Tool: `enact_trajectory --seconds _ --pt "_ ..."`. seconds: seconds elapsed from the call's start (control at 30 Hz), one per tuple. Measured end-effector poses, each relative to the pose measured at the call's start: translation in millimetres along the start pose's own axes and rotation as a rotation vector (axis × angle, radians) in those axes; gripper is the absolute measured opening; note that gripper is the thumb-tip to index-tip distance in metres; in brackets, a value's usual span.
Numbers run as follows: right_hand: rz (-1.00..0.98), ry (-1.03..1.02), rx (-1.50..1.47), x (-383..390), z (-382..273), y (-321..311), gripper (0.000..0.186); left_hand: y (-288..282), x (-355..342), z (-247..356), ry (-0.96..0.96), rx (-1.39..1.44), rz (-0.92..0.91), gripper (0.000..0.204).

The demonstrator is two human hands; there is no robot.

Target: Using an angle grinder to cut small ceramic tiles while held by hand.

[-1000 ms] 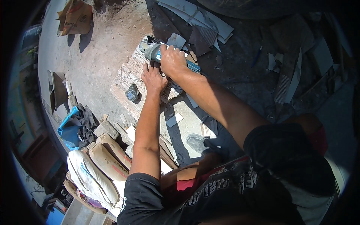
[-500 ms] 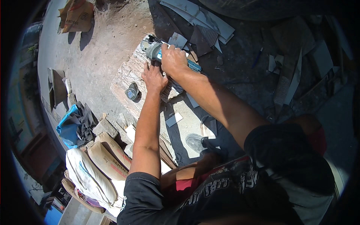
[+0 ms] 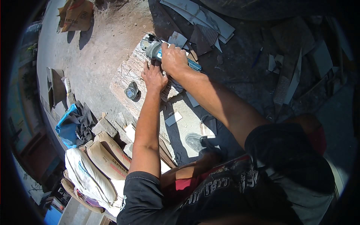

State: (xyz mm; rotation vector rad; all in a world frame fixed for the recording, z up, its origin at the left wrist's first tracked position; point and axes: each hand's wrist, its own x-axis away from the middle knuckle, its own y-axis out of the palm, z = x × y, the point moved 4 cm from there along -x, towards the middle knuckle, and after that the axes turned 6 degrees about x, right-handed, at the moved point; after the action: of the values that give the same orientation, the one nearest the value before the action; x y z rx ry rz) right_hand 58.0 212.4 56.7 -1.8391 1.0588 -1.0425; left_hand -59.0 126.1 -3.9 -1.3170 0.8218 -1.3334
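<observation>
My right hand (image 3: pixel 174 59) is wrapped round the body of a teal and grey angle grinder (image 3: pixel 152 49), whose head points to the far left. Just beneath it, my left hand (image 3: pixel 154 77) lies with fingers spread on a scored, pale wooden board (image 3: pixel 123 77). The fingertips of that hand are close to the grinder's head. What lies under the palm is hidden. On the board, left of my left hand, sits a round tape measure (image 3: pixel 131 91) with a grey case. The grinder's disc is hard to make out against the board.
Cut tile pieces (image 3: pixel 200 17) lie beyond the grinder, with more offcuts (image 3: pixel 294 77) at the right. A small white tile piece (image 3: pixel 173 119) is near my foot (image 3: pixel 193 142). Cement sacks (image 3: pixel 108 157), a white sack (image 3: pixel 88 174) and a blue bag (image 3: pixel 67 129) stand at the left.
</observation>
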Motion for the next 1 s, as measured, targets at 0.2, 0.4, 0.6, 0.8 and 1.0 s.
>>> enact_trajectory --seconds 0.2,0.4,0.6,0.8,1.0 --pt "0.001 -0.002 -0.014 -3.5 2.8 2.1 0.047 -0.7 -2.5 2.8 -0.01 0.011 0.002 0.055" --pt "0.008 -0.013 -0.018 -2.6 1.3 2.3 0.05 -0.9 -1.0 0.7 -0.019 0.022 0.009 0.058" --pt "-0.009 -0.005 0.001 -2.5 4.1 1.7 0.04 -3.5 -1.4 4.5 -0.006 0.028 0.019 0.063" --pt "-0.016 -0.008 -0.011 -3.2 6.0 1.3 0.039 -5.7 -1.3 7.4 -0.013 0.007 0.002 0.062" --pt "-0.043 -0.019 -0.016 -1.2 5.5 0.4 0.042 -4.7 -0.2 4.6 -0.019 -0.04 -0.023 0.059"
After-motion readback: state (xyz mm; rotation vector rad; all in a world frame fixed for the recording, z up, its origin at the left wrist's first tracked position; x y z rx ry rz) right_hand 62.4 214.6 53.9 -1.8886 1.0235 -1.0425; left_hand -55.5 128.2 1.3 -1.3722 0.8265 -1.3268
